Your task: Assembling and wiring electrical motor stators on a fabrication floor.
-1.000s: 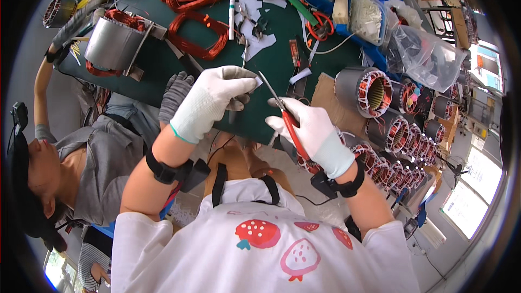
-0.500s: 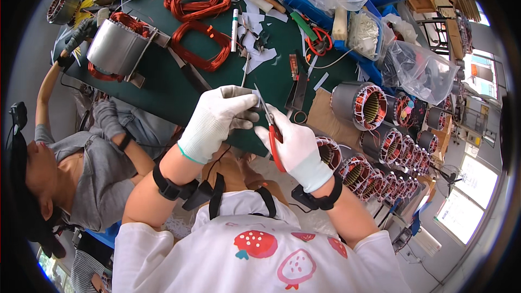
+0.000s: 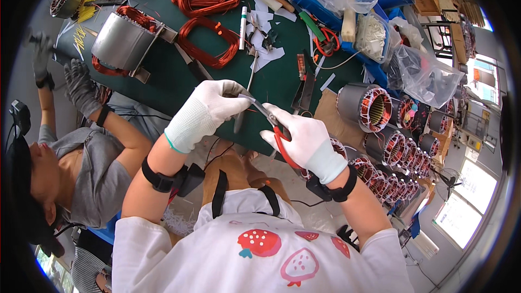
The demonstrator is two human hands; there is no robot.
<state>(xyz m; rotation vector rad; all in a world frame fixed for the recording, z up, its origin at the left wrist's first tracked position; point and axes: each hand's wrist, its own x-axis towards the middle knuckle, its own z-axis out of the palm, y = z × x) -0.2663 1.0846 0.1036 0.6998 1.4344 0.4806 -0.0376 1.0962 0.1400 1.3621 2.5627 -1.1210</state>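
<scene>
The white-gloved left grip [image 3: 209,103] is pinching a small, flat, white paper-like piece [image 3: 247,97] above the green counter [image 3: 271,84]. The white-gloved right grip [image 3: 304,137] is closing around long, red-handled metal scissors [image 3: 278,137], whose blades are pointing toward ten o'clock. The piece is lying at three o'clock from the left grip, the nearer one, and ten o'clock from the right, its long axis seemingly running ten-to-four; blade contact is staying unclear.

Green tabletop [image 3: 282,78], red wire coils [image 3: 199,10], silver stator [image 3: 120,43], paper scraps [image 3: 265,57], white marker [image 3: 243,29]
</scene>
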